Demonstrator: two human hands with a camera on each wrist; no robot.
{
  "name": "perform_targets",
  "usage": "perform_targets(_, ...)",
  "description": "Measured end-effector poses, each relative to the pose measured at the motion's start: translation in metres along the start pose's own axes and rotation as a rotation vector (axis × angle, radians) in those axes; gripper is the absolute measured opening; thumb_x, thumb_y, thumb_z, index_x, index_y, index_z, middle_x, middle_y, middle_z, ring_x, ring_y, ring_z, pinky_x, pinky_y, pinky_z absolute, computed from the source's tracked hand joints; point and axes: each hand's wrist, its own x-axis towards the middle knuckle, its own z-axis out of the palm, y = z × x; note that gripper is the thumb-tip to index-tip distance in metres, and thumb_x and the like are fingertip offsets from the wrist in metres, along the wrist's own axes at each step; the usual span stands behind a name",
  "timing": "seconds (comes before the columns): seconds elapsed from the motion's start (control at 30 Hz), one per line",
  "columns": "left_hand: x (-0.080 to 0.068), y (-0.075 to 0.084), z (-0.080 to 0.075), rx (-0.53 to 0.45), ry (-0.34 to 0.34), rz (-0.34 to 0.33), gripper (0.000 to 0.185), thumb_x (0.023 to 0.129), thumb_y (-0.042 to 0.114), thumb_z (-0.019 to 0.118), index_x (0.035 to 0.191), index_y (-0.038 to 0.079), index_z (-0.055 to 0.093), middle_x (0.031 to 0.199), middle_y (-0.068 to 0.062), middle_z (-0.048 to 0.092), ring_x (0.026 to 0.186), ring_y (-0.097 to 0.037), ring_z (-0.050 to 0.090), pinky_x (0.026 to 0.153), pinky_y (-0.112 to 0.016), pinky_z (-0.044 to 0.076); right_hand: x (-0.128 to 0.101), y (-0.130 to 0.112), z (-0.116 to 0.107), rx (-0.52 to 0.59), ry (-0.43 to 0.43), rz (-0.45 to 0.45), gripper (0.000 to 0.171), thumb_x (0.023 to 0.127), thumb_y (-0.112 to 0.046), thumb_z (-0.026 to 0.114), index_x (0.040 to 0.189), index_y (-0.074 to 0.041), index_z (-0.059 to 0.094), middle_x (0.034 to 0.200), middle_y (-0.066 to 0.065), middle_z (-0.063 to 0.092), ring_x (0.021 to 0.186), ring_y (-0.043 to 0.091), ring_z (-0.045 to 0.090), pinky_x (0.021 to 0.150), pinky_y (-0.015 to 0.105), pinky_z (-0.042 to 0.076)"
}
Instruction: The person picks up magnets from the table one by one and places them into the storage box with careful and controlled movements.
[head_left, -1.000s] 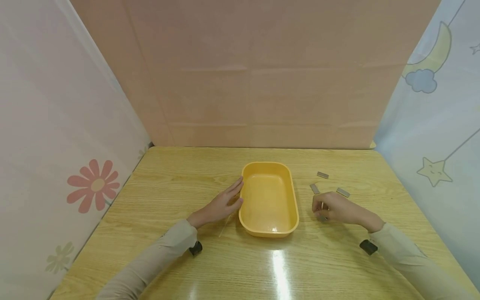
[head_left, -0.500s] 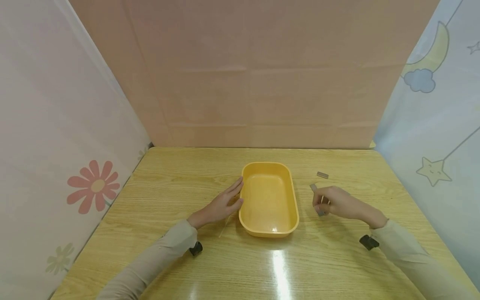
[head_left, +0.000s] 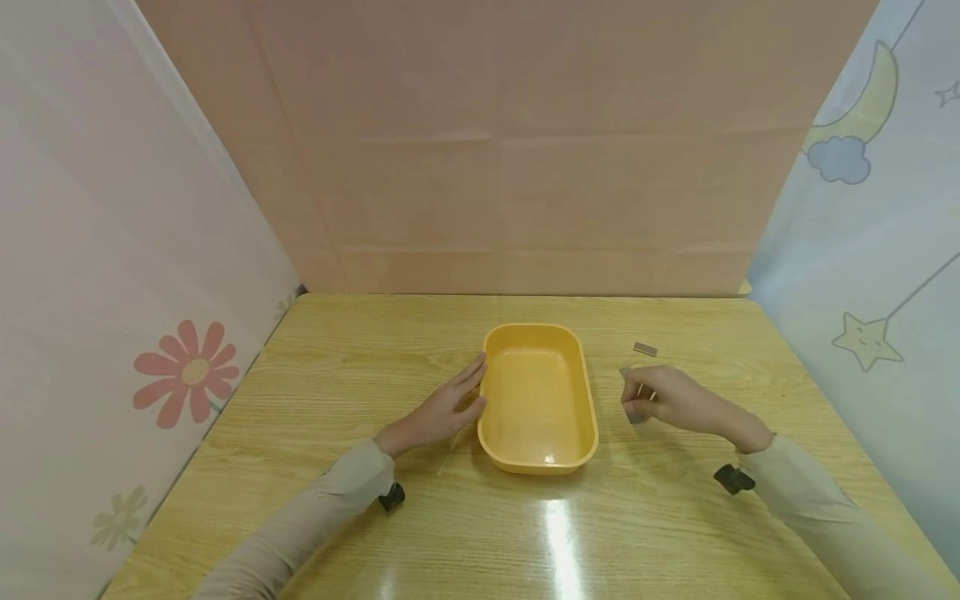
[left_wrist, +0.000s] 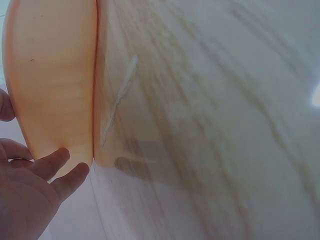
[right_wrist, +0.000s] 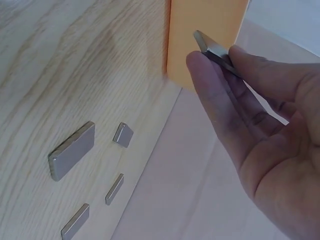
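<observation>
A yellow plastic basin [head_left: 532,400] stands upright on the wooden table. Straight fingers of my left hand [head_left: 438,412] rest against its left side; in the left wrist view those fingers [left_wrist: 77,180] touch the outer wall. Right of the basin, my right hand [head_left: 678,402] pinches a small flat silver metal bar [right_wrist: 215,52] between thumb and fingertips, held above the table. Several similar metal pieces lie beyond that hand, among them a thick bar [right_wrist: 72,150] and a short piece [right_wrist: 123,135]. From the head, one bar [head_left: 645,349] shows fully; the hand covers others.
The wooden table [head_left: 360,342] ends at a pinkish-brown cloth backdrop [head_left: 495,167]. Patterned cloths hang on both sides, with a flower [head_left: 187,371] at left. A thin whitish strip [left_wrist: 120,102] shows beside the basin. Black cameras hang at both wrists.
My right hand has risen slightly and shifted a little away from me, with the metal bar now pinched in its fingertips. It now hides a rear bar seen earlier. My left hand stays put.
</observation>
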Motion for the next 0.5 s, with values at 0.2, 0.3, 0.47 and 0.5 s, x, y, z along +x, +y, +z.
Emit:
perform_targets(0.2,0.0,-0.0003,0.0001,0.006,0.003,0.0,0.062,0.106,0.019,0.049,0.154,-0.007,0.019,0.165,-0.015,0.007,0.148,-0.025,0.015,0.115,-0.042,0.026,0.0048,-0.0035,-0.0002,0.003,0.021,-0.016,0.017,0.09,0.005,0.067,0.087,-0.011,0.064,0.086,0.003,0.068,0.073,0.013,0.068,0.061,0.029,0.057)
perform_targets(0.3,-0.0003,-0.0001,0.0001,0.008,0.005,0.001,0.062,0.106,0.019,0.049,0.154,-0.007,0.018,0.164,-0.015,0.007,0.148,-0.026,0.015,0.115,-0.044,0.025,0.0063,-0.0036,-0.0003,-0.002,0.026,-0.015,0.015,0.091,0.003,0.068,0.088,-0.011,0.064,0.086,0.001,0.068,0.074,0.012,0.068,0.062,0.029,0.057)
perform_targets(0.47,-0.0002,-0.0001,0.0001,-0.004,0.004,-0.001,0.063,0.106,0.019,0.049,0.154,-0.007,0.018,0.165,-0.013,0.006,0.148,-0.026,0.014,0.115,-0.045,0.025,0.0081,-0.002,-0.0012,-0.007,0.037,-0.029,0.009,0.093,-0.002,0.068,0.089,-0.01,0.065,0.087,0.0,0.068,0.075,0.011,0.068,0.064,0.029,0.057)
perform_targets(0.5,-0.0001,-0.0003,0.0002,-0.008,0.003,-0.001,0.063,0.106,0.018,0.049,0.154,-0.007,0.018,0.165,-0.013,0.006,0.148,-0.026,0.014,0.115,-0.044,0.025,0.0085,-0.0016,-0.0014,-0.006,0.039,-0.035,0.009,0.093,-0.002,0.068,0.089,-0.01,0.065,0.087,0.0,0.068,0.075,0.011,0.068,0.065,0.028,0.057)
